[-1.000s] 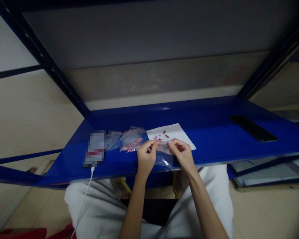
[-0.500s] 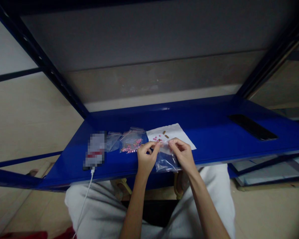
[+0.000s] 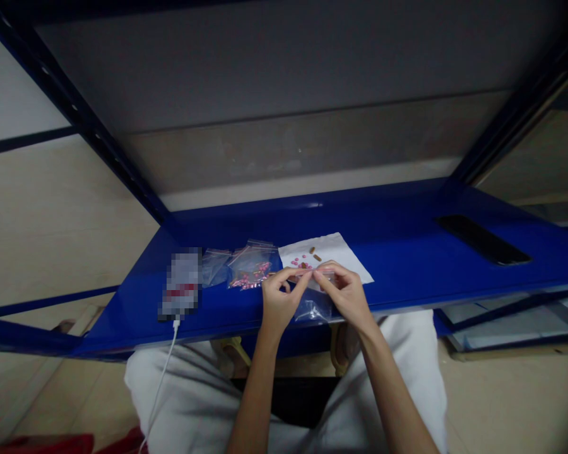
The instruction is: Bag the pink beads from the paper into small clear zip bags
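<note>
Between my two hands is a clear zip-lock bag [image 3: 312, 309], pinched along its top edge. My left hand [image 3: 281, 295] grips the edge between thumb and forefinger. My right hand [image 3: 344, 291] pinches the same edge close beside it, the fingertips nearly meeting. The bag hangs below my fingers and looks clear, with no contents I can make out. Just beyond my hands lies a white sheet of paper [image 3: 348, 257] bearing several pink tablets [image 3: 295, 261] and brown capsules [image 3: 317, 257]. Left of my left hand rests a zip-lock bag of pink pills [image 3: 253, 277].
More clear zip-lock bags [image 3: 214, 268] lie to the left on the blue shelf [image 3: 397, 233]. A pixelated phone-like device [image 3: 182, 287] with a white cable [image 3: 163, 372] sits at the left. A black phone [image 3: 483, 239] lies at the right. Blue uprights [image 3: 94, 135] frame the shelf.
My right fingertips have slid left along the bag's top edge, toward my left fingertips. My left hand has barely shifted. The bag's hanging part is now more covered by my right hand.
</note>
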`<state>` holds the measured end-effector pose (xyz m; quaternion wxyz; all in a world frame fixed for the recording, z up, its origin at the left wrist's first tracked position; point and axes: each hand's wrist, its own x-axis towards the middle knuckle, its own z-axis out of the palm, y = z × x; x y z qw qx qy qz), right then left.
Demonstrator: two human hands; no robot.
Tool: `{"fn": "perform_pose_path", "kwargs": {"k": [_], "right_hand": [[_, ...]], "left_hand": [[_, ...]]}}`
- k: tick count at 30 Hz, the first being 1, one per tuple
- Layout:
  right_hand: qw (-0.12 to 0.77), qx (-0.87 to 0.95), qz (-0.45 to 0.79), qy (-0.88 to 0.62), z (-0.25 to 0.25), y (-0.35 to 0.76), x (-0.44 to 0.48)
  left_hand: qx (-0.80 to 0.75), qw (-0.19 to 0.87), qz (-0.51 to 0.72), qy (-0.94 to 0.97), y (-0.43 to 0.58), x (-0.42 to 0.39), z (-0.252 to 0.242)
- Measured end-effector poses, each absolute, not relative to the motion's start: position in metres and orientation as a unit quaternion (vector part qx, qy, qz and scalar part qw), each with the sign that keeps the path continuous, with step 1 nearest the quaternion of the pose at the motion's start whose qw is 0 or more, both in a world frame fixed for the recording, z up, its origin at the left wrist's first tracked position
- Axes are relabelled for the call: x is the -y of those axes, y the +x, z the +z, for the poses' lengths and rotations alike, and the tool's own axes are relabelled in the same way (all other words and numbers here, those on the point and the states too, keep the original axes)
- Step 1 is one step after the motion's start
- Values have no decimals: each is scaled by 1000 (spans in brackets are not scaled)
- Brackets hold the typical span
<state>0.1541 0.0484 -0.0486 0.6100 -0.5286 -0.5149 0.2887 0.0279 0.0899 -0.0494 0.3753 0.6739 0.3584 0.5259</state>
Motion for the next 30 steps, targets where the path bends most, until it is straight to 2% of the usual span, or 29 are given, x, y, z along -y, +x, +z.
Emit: {"fn": "perform_pose_path", "kwargs": {"k": [7, 14, 18, 21, 25, 27, 30], "right_hand": [[603, 516, 258, -551, -48, 154, -47], [604, 497, 294, -549, -49, 154, -48], [613, 484, 324, -533, -50, 151, -50], [649, 461, 269, -542, -50, 152, -50], [653, 495, 121, -560, -44, 148, -44], [628, 553, 126, -533, -40, 140, -40], [623, 576, 196, -492, -38, 124, -37]], "left_hand": [[-371, 387, 502, 679, 27, -90, -48], [-374, 452, 505, 633, 28, -90, -45], [-375, 448, 543, 603, 30, -92, -50], [-410, 373, 600, 577, 28, -93, -52], [-458, 171, 675, 553, 24, -89, -52], [-432, 110, 683, 578, 24, -83, -50], [-383, 95, 651, 649, 26, -70, -48]]}}
